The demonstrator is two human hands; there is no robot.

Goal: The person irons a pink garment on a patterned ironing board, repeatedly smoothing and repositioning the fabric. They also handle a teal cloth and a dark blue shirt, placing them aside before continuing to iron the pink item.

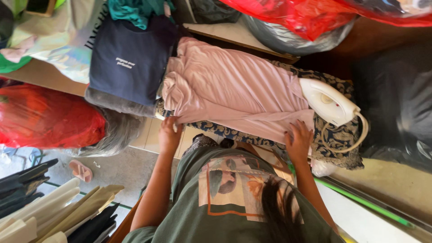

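Head view, pale pink garment [234,90] spread flat, creased, both hands on its near edge

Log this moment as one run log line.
left hand: on pink garment edge | right hand: on its hem | white iron: beside, on board

a home laundry corner: ironing board [342,135], iron [330,102], clothes bags [45,118].

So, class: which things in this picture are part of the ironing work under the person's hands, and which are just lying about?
In use:
left hand
right hand
pale pink garment
patterned ironing board
white iron

Lying about:
navy folded shirt
red plastic bags
pink sandal
green pole
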